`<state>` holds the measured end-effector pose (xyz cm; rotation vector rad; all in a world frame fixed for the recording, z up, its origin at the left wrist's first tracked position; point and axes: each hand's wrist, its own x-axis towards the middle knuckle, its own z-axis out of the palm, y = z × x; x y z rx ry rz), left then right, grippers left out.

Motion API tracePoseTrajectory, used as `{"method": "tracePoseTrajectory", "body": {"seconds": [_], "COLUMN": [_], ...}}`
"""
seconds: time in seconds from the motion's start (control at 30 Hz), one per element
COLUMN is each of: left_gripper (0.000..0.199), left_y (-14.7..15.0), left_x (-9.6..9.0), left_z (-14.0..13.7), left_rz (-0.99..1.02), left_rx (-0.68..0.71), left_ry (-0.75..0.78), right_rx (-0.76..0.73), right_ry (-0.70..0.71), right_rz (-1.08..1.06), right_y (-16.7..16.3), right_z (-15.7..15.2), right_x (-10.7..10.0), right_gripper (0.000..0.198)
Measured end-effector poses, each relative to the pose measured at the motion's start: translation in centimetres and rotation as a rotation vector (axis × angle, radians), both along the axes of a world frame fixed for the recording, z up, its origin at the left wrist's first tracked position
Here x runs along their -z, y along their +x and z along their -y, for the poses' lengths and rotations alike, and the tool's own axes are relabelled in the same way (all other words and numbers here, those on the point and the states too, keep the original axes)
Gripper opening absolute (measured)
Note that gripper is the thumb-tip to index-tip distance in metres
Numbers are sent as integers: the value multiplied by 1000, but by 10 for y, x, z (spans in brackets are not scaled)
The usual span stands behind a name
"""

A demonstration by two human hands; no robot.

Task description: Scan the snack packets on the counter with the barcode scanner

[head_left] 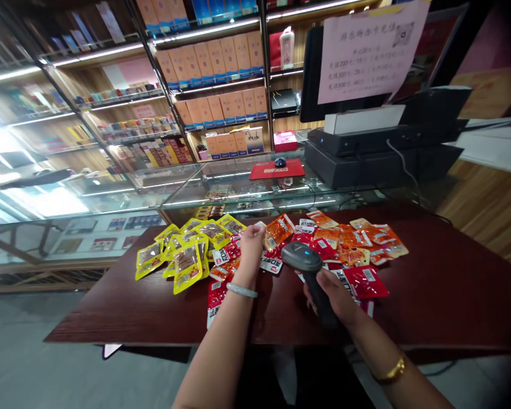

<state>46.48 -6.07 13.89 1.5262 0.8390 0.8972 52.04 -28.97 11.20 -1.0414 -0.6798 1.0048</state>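
My left hand (252, 241) pinches the left edge of an orange snack packet (281, 230) above the table. Wrapped round the handle of a dark barcode scanner (301, 258) is my right hand (334, 292); the scanner's head points toward the packet. Yellow-edged snack packets (188, 264) lie in a heap left of my left hand. Red-and-white packets (366, 281) lie by my right hand, and more sit under and around my left forearm. Several orange packets (353, 241) are spread behind the right hand.
The dark red wooden table (123, 318) carries the packets. Behind it stands a glass display counter (183, 196) with a mouse (280, 162) on a red mat (259, 170). A monitor (313, 79) and black till equipment (344, 165) stand at the back right. Stocked shelves (221, 82) rise behind.
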Motion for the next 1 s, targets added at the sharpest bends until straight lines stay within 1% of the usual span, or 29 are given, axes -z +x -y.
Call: {"method": "tracePoseTrajectory", "body": {"seconds": [0.1, 0.2, 0.27, 0.3, 0.33, 0.4, 0.43, 0.47, 0.5, 0.53, 0.57, 0.6, 0.63, 0.67, 0.73, 0.77, 0.8, 0.87, 0.9, 0.93, 1.0], "left_gripper": [19, 14, 18, 21, 26, 38, 45, 49, 50, 48, 44, 40, 37, 37, 45, 51, 56, 60, 60, 58, 52], "left_y": [4, 8, 10, 11, 11, 12, 12, 11, 10, 7, 4, 0, -4, -9, -16, -18, -19, -18, -17, -15, -13], "left_x": [1, 3, 3, 2, 1, -3, -4, -6, -7, -8, -8, -8, -8, -7, -5, -4, -3, -2, -2, -2, -4], "left_z": [6, 9, 11, 12, 13, 14, 13, 10, 6, 1, -4, -9, -13, -15, -14, -10, -6, 3, 6, 9, 10], "left_rz": [4, 48, 90, 114, 140, 183, 199, 203, 186, 138, 51, -83, -258, -457, -829, -962, -1052, -1130, -1142, -1146, -1117], "left_rx": [13, -8, -4, 25, 85, 271, 365, 428, 439, 393, 313, 233, 174, 147, 167, 192, 214, 247, 259, 263, 234], "left_ry": [-27, -81, -121, -148, -184, -258, -274, -265, -223, -153, -56, 59, 185, 312, 550, 649, 726, 811, 818, 800, 717], "right_rx": [7, 8, 7, 9, 13, 26, 33, 39, 44, 45, 43, 39, 36, 33, 30, 32, 32, 32, 34, 40, 56], "right_ry": [6, 4, 4, 5, 7, 13, 14, 14, 13, 11, 11, 11, 11, 9, -2, -6, -8, -3, 1, 1, -7], "right_rz": [-19, -22, -30, -37, -43, -49, -48, -46, -43, -41, -41, -41, -42, -41, -36, -34, -34, -39, -43, -45, -47], "right_y": [-1, -1, 0, 0, 1, 2, 2, 2, 2, 2, 2, 2, 2, 1, 1, 1, 1, 1, 1, 1, 0], "right_z": [1, 1, 1, 1, 1, 0, 0, 1, 1, 1, 1, 1, 1, 1, 1, 1, 1, 1, 1, 1, 1], "right_x": [-1, -1, 1, 2, 3, 5, 6, 6, 6, 6, 6, 6, 5, 5, 5, 5, 4, 4, 4, 4, 3], "right_gripper": [45, 46, 48, 48, 49, 50, 50, 51, 51, 51, 51, 50, 49, 49, 48, 49, 49, 49, 49, 48, 47]}}
